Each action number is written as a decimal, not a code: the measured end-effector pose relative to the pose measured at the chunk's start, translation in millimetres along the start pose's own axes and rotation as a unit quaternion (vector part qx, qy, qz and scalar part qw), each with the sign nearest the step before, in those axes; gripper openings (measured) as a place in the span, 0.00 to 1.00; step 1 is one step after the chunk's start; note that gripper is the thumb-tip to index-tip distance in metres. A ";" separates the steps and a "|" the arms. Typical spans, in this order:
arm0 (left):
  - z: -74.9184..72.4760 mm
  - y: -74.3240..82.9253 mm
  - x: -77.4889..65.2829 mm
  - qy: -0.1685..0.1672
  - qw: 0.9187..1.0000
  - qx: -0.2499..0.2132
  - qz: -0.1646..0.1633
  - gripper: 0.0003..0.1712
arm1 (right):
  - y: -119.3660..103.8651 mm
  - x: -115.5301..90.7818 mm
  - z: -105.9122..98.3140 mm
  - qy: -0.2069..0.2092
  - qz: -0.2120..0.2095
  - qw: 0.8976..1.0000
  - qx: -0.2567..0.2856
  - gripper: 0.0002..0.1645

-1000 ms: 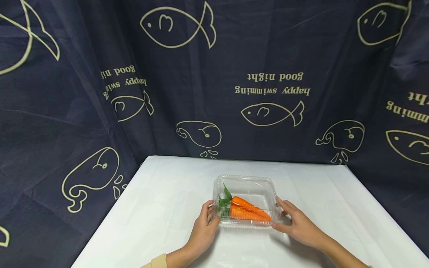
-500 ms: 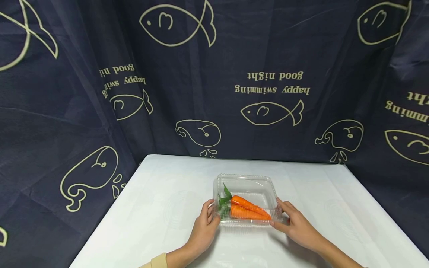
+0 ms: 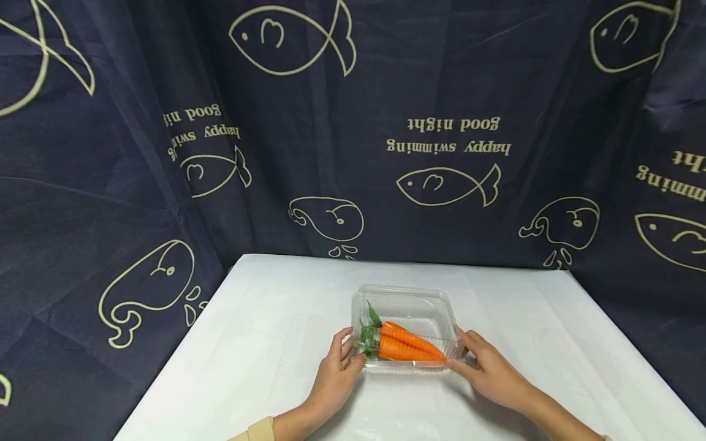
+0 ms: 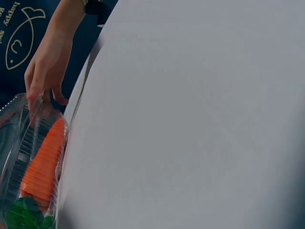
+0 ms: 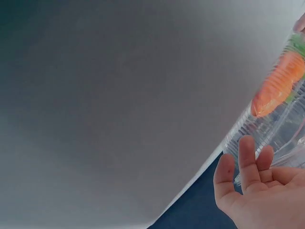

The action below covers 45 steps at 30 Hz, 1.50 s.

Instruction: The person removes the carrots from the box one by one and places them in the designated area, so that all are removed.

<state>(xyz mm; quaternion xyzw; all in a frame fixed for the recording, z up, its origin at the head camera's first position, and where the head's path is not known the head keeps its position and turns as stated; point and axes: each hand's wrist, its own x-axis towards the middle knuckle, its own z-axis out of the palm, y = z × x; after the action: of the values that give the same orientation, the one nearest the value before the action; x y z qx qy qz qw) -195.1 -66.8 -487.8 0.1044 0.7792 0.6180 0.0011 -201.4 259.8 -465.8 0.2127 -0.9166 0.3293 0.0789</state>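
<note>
A clear plastic box (image 3: 421,304) with ribbed sides stands in the middle of the head view. Inside, along its near side, lie two orange carrots (image 3: 405,346) with green leaves (image 3: 368,338) at the left end. My left hand (image 3: 334,381) grips the left side, thumb at the near corner. The right side is held by my right hand (image 3: 493,371), its thumb (image 3: 462,369) on the near edge. In the left wrist view the right hand (image 4: 50,64) reaches down to the box's far end. Several fingers of the right hand (image 5: 269,195) overlap the ribbed wall in the right wrist view.
A white-covered table (image 3: 287,294) carries the box. Behind it and to the sides hangs a dark blue curtain (image 3: 353,141) printed with fish, whales and lettering. A beige sleeve (image 3: 260,430) shows at the left forearm.
Both thumbs have moved up slightly at the box's near edge. The box appears to tilt a little, and more of the near carrot shows through it. Both hands keep their hold.
</note>
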 end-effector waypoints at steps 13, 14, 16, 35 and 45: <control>-5.4 1.8 -1.1 -0.039 0.999 0.006 0.021 0.33 | 0.2 4.8 -2.6 -0.009 -0.001 1.000 0.022 0.41; -5.9 1.8 -1.4 -0.041 0.999 0.006 0.024 0.33 | 0.2 5.1 -2.4 -0.009 0.000 1.000 0.024 0.40; -6.5 2.0 -1.5 -0.044 0.999 0.007 0.029 0.33 | 0.6 6.0 -2.3 -0.006 -0.001 1.000 0.024 0.39; -7.9 5.4 -0.7 -0.039 0.999 -0.020 0.020 0.32 | -1.3 14.8 -8.1 0.040 -0.029 0.999 0.019 0.09; -10.5 7.2 0.7 -0.034 0.999 -0.030 0.013 0.34 | -2.9 15.8 -16.1 0.044 -0.039 0.997 -0.041 0.36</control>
<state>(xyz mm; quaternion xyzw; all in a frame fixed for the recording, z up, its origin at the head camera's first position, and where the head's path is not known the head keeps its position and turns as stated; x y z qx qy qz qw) -196.0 -75.2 -478.4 0.1353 0.7584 0.6372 0.0225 -214.2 262.8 -447.2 0.2304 -0.9159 0.2971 0.1409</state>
